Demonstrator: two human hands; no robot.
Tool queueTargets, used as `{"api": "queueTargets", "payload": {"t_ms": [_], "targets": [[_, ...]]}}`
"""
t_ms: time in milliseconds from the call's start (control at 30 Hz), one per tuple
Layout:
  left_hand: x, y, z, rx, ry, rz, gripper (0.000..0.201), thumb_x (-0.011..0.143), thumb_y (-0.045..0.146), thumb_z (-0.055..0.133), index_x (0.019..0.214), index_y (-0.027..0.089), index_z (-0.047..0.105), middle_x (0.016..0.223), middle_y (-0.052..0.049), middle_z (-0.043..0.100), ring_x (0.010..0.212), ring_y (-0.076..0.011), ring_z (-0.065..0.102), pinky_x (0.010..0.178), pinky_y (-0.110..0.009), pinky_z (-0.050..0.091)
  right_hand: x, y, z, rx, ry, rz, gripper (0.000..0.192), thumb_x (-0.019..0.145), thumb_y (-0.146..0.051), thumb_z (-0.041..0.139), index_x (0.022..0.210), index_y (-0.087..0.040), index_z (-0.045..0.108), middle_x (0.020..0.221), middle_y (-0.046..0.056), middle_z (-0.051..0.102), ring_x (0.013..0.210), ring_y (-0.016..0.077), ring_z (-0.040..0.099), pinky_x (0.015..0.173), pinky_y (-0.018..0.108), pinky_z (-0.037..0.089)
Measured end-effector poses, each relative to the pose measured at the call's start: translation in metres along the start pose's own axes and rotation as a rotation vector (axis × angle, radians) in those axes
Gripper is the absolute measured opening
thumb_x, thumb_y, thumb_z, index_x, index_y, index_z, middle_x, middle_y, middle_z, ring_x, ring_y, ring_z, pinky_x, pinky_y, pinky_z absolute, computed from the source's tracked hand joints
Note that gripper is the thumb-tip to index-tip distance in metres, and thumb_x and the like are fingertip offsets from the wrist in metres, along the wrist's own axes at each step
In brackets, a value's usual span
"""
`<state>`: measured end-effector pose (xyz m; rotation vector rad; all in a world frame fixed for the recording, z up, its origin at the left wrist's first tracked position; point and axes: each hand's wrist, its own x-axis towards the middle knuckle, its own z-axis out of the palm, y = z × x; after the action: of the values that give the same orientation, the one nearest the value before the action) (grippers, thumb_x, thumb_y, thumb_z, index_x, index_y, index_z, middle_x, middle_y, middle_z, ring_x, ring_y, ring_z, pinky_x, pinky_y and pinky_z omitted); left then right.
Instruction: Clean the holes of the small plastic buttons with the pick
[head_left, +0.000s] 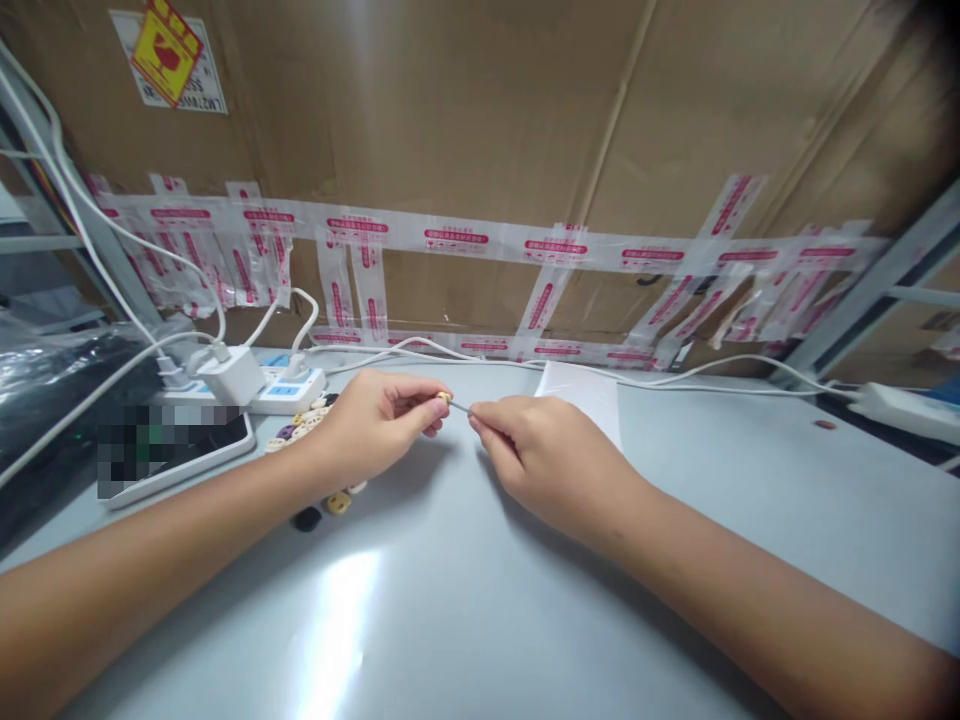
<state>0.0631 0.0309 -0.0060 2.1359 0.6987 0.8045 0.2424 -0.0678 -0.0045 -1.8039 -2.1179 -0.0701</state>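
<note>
Yellow bead (pixel 444 398) pinched at left hand (pixel 375 420) fingertips

The left hand (pixel 375 420) hides part of the beads (pixel 315 425).

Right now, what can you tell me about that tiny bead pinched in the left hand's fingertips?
The bead is small, round and pale yellowish, too blurred to show its material or any marking. The left hand pinches it between thumb and forefinger, above the grey table. A thin grey needle or wire, pinched by the right hand, points at the bead's side and seems to touch it. Similar loose beads lie on the table behind the left hand.
</note>
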Motion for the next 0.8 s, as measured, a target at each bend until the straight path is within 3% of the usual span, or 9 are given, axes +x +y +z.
{"api": "queueTargets", "payload": {"t_ms": [300,500,700,800], "targets": [[-0.003,-0.001,-0.001,0.304,-0.042,0.144,0.023,0.092,0.025,0.052,0.08,0.018,0.069,0.072,0.001,0.065,0.07,-0.0126,0.058,0.064,-0.026,0.041,-0.003,-0.011,-0.002,-0.181,-0.096,0.083,0.02,0.097,-0.019,0.045,0.081,-0.02,0.058,0.072,0.001,0.056,0.061,0.0138,0.041,0.056,0.03,0.023],[-0.002,-0.003,0.0,0.524,-0.073,0.242,0.023,0.09,0.019,0.052,0.071,0.018,0.064,0.061,0.003,0.055,0.059,-0.0101,0.046,0.058,-0.025,0.033,-0.006,-0.012,0.0,-0.236,-0.146,0.08,0.02,0.096,-0.018,0.046,0.082,-0.02,0.06,0.072,0.001,0.059,0.059,0.0141,0.039,0.055,0.031,0.021],[-0.002,-0.005,0.0,0.638,-0.099,0.241,0.028,0.09,0.02,0.05,0.064,0.018,0.059,0.058,0.003,0.053,0.057,-0.0108,0.046,0.058,-0.026,0.032,-0.006,-0.012,0.003,-0.244,-0.163,0.084,0.021,0.094,-0.018,0.046,0.079,-0.02,0.06,0.071,0.002,0.059,0.056,0.0139,0.037,0.054,0.031,0.02],[-0.001,-0.004,0.0,0.578,-0.098,0.2,0.026,0.091,0.022,0.05,0.072,0.019,0.066,0.063,0.001,0.062,0.06,-0.0125,0.053,0.059,-0.027,0.035,-0.005,-0.011,0.002,-0.231,-0.156,0.083,0.021,0.095,-0.017,0.045,0.079,-0.02,0.06,0.071,0.002,0.06,0.057,0.0138,0.039,0.055,0.031,0.021]]}}
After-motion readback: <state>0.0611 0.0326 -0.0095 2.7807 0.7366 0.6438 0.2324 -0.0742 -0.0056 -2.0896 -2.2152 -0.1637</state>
